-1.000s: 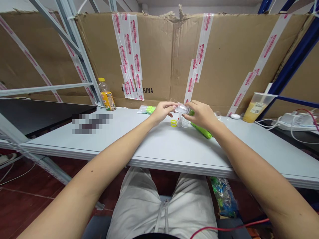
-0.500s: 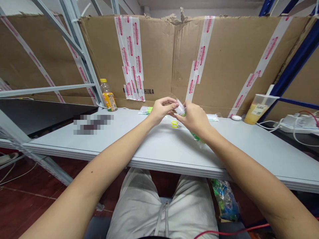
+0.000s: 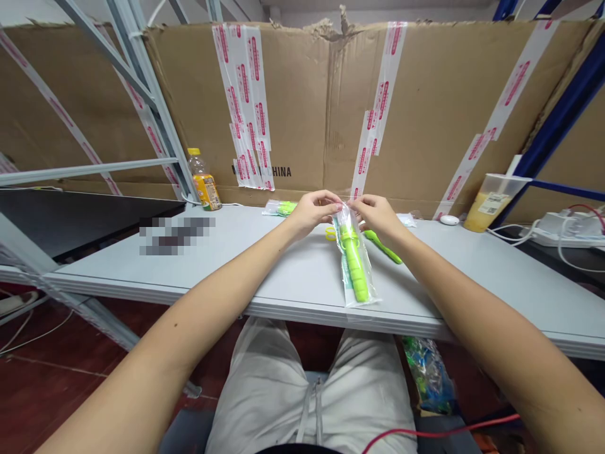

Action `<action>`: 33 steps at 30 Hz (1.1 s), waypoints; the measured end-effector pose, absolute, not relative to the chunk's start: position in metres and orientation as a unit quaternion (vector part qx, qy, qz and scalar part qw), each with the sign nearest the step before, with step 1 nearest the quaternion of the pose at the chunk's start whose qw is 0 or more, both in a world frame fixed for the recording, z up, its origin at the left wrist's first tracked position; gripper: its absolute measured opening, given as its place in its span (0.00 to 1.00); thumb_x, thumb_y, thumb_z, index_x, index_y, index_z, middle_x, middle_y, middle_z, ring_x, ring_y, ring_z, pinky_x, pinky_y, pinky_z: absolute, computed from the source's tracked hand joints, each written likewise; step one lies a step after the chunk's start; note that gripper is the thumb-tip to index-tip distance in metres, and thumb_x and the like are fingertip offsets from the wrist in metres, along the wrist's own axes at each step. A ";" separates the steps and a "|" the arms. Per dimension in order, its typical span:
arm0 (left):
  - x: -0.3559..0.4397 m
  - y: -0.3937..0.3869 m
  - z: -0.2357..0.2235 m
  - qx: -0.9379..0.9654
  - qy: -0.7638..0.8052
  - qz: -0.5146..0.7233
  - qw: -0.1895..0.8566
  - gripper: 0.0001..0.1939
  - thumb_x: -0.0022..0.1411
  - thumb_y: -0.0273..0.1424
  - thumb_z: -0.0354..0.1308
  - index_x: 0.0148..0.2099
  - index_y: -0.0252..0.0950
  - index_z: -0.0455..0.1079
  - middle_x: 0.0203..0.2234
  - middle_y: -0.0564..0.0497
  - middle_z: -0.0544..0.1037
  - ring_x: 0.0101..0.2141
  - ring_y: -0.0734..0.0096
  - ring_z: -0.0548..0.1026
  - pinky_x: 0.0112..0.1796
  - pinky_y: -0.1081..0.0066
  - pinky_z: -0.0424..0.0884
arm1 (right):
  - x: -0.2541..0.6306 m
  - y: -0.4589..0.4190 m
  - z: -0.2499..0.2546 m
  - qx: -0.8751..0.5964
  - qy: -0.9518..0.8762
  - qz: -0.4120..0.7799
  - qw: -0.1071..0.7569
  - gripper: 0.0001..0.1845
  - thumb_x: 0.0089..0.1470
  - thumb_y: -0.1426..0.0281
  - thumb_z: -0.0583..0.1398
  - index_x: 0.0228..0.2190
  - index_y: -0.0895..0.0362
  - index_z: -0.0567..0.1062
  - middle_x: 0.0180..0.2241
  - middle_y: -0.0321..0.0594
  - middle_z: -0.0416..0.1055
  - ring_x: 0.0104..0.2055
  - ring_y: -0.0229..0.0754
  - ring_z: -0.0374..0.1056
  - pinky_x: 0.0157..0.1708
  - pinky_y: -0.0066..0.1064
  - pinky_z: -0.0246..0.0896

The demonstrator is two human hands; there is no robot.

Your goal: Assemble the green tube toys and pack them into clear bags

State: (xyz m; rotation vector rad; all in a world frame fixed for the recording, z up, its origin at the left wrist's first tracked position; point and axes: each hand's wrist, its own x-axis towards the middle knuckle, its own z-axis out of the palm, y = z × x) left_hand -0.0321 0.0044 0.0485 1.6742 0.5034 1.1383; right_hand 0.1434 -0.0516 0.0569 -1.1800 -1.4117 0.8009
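Observation:
A clear plastic bag (image 3: 346, 277) hangs down from my fingers toward me, its lower end over the front part of the table. Inside is a bright green ribbed, handle-like piece (image 3: 357, 271); its exact kind I cannot make out. My left hand (image 3: 317, 213) is closed in a pinch on the bag's upper left edge. On the upper right edge my right hand (image 3: 375, 214) pinches too. Beside the bag lies a slim green curved piece (image 3: 384, 247), partly hidden by my right hand. Small yellow rings (image 3: 329, 234) lie behind the bag, near my left hand.
Another bagged green piece (image 3: 281, 207) lies at the back of the table (image 3: 227, 265). A juice bottle (image 3: 207, 186) stands back left. At the right are a drink cup (image 3: 489, 205), a white oval case (image 3: 449, 220) and a power strip (image 3: 558, 234). Cardboard (image 3: 302, 113) walls the back.
The bag has swung down from between my hands and now hangs lengthwise toward me, showing the green piece. My right hand has shifted slightly right, and the curved green piece has come into view.

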 end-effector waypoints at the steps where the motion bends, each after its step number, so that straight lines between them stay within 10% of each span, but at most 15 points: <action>1: -0.030 0.003 0.047 0.696 0.212 0.463 0.506 0.17 0.46 0.37 0.74 0.35 0.35 0.75 0.31 0.50 0.76 0.33 0.72 0.75 0.34 0.68 0.75 | 0.146 -0.052 0.057 -0.495 -0.583 0.366 0.531 0.12 0.50 0.62 0.65 0.24 0.55 0.70 0.27 0.39 0.68 0.25 0.38 0.65 0.21 0.29 0.63; 13: -0.019 0.001 0.042 0.603 0.251 0.505 0.565 0.30 0.45 0.29 0.74 0.45 0.39 0.59 0.29 0.55 0.78 0.30 0.73 0.78 0.36 0.68 0.74 | 0.147 -0.048 0.051 -0.470 -0.512 0.417 0.586 0.04 0.44 0.74 0.62 0.22 0.57 0.70 0.24 0.38 0.67 0.22 0.37 0.64 0.14 0.28 0.62; 23: -0.022 0.000 0.042 0.576 0.279 0.452 0.622 0.07 0.56 0.26 0.68 0.33 0.28 0.73 0.28 0.45 0.79 0.29 0.70 0.78 0.39 0.65 0.75 | 0.149 -0.044 0.047 -0.472 -0.512 0.426 0.577 0.05 0.47 0.73 0.63 0.23 0.57 0.71 0.24 0.38 0.68 0.22 0.36 0.65 0.13 0.27 0.63; 33: -0.022 0.002 0.043 0.559 0.276 0.469 0.626 0.05 0.53 0.23 0.68 0.34 0.29 0.75 0.29 0.46 0.80 0.31 0.70 0.78 0.41 0.64 0.74 | 0.149 -0.045 0.047 -0.455 -0.523 0.404 0.597 0.02 0.45 0.74 0.63 0.26 0.60 0.78 0.27 0.41 0.73 0.24 0.36 0.67 0.15 0.27 0.63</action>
